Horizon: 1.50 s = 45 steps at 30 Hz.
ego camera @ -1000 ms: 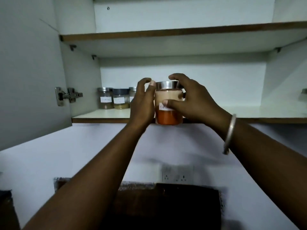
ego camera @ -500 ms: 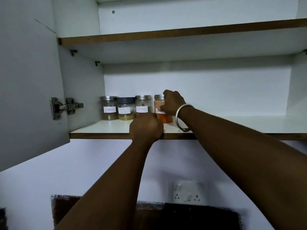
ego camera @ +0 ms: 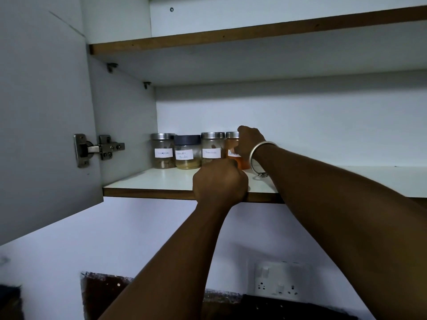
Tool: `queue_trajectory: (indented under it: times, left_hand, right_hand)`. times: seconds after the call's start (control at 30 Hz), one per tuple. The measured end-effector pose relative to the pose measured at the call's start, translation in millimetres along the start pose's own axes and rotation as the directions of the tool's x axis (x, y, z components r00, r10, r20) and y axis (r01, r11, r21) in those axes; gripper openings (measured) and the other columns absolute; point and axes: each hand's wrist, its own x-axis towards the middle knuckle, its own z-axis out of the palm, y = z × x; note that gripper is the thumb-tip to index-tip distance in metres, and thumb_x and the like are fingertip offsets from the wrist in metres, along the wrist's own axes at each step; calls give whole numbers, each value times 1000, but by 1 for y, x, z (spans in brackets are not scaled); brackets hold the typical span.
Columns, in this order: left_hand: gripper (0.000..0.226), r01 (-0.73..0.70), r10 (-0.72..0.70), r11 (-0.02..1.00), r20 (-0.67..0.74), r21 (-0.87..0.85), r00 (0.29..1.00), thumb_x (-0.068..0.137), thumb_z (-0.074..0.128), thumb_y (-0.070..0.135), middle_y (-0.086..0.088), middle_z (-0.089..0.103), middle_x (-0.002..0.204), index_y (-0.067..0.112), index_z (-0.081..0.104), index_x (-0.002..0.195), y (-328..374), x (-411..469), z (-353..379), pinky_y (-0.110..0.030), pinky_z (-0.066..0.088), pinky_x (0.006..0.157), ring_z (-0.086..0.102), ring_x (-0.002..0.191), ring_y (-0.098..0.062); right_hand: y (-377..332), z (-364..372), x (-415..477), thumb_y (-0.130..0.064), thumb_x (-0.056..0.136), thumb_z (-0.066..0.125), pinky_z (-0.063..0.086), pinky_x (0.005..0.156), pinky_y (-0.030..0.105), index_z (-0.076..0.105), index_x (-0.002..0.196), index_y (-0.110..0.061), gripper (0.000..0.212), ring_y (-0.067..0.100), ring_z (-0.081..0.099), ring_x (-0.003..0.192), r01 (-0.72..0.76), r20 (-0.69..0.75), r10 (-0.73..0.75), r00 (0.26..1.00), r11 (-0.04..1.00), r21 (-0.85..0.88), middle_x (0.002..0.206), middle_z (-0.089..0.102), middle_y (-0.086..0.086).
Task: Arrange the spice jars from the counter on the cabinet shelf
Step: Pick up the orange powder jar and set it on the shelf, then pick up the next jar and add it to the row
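Right grip (ego camera: 250,144) wraps your orange jar (ego camera: 240,158) fourth in the shelf (ego camera: 161,181) row, left fist (ego camera: 219,181) empty; worktop unseen.

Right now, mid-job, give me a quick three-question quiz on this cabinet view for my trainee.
1. How many spice jars stand on the lower shelf?
2. True or false: the dark-lidded jar is the rightmost in the row.
3. Which hand grips the orange jar: A) left hand, B) right hand?

Key
1. Four.
2. False; it is second from the left, and the orange jar is rightmost.
3. B. The left hand is a closed fist at the shelf's front edge.
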Motion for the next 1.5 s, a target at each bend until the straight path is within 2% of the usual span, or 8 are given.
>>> queue_trajectory:
  times: [0.23, 0.37, 0.5, 0.8, 1.03, 1.23, 1.3, 1.5]
  left_hand:
    - [29, 15, -15, 1000, 27, -10, 1000, 98, 48, 31, -5, 74, 88, 19, 72, 86, 4, 1, -10, -29, 34, 64, 68, 83, -27]
    - [28, 16, -12, 998, 75, -58, 997, 97, 47, 34, -8, 73, 88, 22, 62, 77, 5, 0, -15, -31, 37, 65, 68, 83, -31]
    - [34, -67, 71, 992, 37, -107, 997, 92, 36, 37, -8, 71, 84, 18, 64, 89, 9, -12, -26, -35, 43, 61, 67, 80, -35]
    - [39, -193, 228, 889, 37, -415, 973, 109, 36, 22, -13, 74, 107, 5, 71, 111, 20, -122, -59, -47, 49, 89, 67, 101, -36]
    - [59, -30, 184, 786, 187, -618, 965, 110, 26, 38, -21, 58, 143, -1, 59, 138, 1, -342, -55, -45, 39, 117, 52, 138, -29]
    - [69, 213, 144, 799, 523, -563, 840, 109, 20, 52, -11, 45, 160, 5, 50, 149, -11, -544, -62, -58, 32, 118, 33, 154, -25]
    - [65, 162, 221, 826, 576, -539, 787, 110, 20, 49, -8, 43, 162, 8, 47, 153, -13, -581, -64, -61, 31, 118, 27, 157, -26]
    - [75, 16, 215, 965, 828, -261, 518, 100, 9, 71, 16, 28, 168, 34, 31, 161, -35, -618, -63, -55, 3, 126, -13, 157, -1]
  right_hand:
    - [-2, -16, -35, -39, 89, 74, 21, 120, 62, -15, 160, -20, 115, 52, 4, 152, -94, 244, 98, 965, 995, -26, 168, -13, 20]
    - [3, -52, -73, -53, 99, 54, 44, 94, 34, 46, 141, -17, 56, 33, 57, 120, -57, 523, 21, 852, 997, 52, 132, 59, 14]
    - [8, -61, -127, -37, 97, 56, 47, 58, 15, 64, 83, -26, 20, 0, 62, 69, 247, 601, -132, 788, 963, -112, 82, 66, -9]
    - [-16, -52, -279, -27, 95, 47, 42, 106, 42, 56, 140, -12, 48, 38, 54, 128, 373, 188, -332, 924, 890, -264, 141, 59, 14]
    - [-9, 42, -482, -14, 96, 53, 33, 117, 41, 48, 143, 5, 51, 34, 45, 138, 252, 181, -289, 940, 947, 201, 144, 51, 20]
    - [8, 139, -678, -30, 108, 12, 14, 116, 9, 48, 140, -47, 51, -21, 38, 134, -242, 611, 163, 775, 969, 47, 140, 53, -36]
    - [12, 146, -715, -38, 104, 34, 11, 121, 24, 43, 151, -26, 49, 2, 36, 147, -462, 734, 185, 653, 866, 193, 160, 38, -11]
    - [38, 164, -766, -70, 77, 48, 6, 127, 49, -10, 161, -21, 113, 30, -2, 157, -60, 814, -32, 580, 995, 81, 170, -10, 9]
